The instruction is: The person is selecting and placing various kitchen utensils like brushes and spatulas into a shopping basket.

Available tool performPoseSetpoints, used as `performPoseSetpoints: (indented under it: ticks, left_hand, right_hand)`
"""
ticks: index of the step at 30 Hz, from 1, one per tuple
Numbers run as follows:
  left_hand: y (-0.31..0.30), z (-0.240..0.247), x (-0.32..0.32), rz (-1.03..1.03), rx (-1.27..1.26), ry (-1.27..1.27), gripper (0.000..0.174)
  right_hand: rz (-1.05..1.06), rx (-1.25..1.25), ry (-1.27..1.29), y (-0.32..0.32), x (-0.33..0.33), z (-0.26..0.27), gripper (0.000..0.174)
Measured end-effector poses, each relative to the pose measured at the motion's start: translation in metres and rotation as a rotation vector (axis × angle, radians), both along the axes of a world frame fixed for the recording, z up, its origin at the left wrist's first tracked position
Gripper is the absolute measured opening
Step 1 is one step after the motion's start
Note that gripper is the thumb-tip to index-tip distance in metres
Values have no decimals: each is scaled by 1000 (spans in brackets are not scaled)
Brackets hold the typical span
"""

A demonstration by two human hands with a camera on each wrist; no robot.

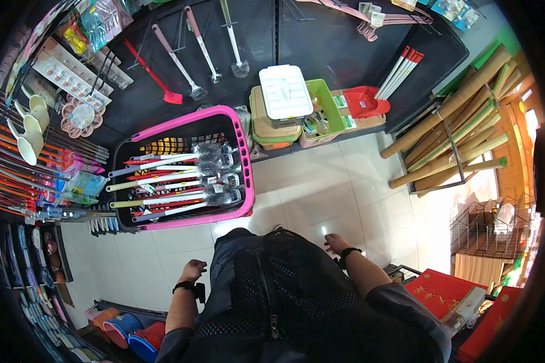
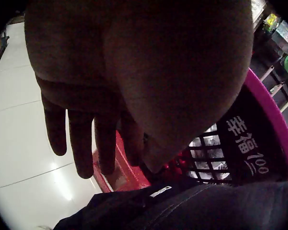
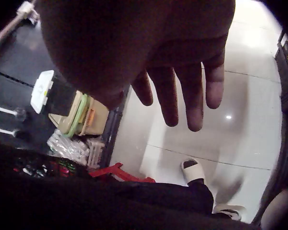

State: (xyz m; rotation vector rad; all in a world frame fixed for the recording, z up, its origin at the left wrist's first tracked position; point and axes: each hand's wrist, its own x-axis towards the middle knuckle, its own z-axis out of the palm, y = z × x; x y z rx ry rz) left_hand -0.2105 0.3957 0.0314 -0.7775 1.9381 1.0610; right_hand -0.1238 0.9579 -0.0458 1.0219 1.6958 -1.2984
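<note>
Head view: holds nothing in left hand (image 1: 191, 270) or right hand (image 1: 338, 244), both low on either side of a black, zipped garment or bag and apart from each other, above pale, glossy floor tiles (image 1: 309, 187). Open on both sides, with fingers extended in the left wrist view and straight, slightly spread in the right wrist view.

Beyond the left hand, not touching: a large black plastic basket with a bright pink rim (image 1: 175, 123). Lying inside, side by side: white-handled brushes with clear-wrapped heads (image 1: 209, 162), with red pieces among them.

Looks well filled with brushes, to judge by the heap; no handling under way at this moment, no brush lifted or gripped. How much is left to do, cannot tell from this.

Hanging on the dark wall behind: a red brush (image 1: 172, 97) and more long-handled brushes with round wrapped heads (image 1: 240, 68). Farther right, near the wall: a white rectangular lidded box (image 1: 284, 91) stacked on a beige-lidded bin (image 1: 259, 115), then a red plastic dustpan (image 1: 366, 103).
</note>
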Motion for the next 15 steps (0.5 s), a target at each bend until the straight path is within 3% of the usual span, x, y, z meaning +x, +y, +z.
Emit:
performPoseSetpoints:
  ticks: [7,11,15]
  left_hand:
    - [-36,-30,49,-30,14,-181,34]
    - [-42,-19,67,51,-15,-198,33]
    - [-40,-6,75,105,23,-169,32]
  right_hand:
    - [42,28,-72,-5,14,18,48]
    - [134,56,-16,-5,-1,4,48]
    - [96,49,34,-18,-33,17,47]
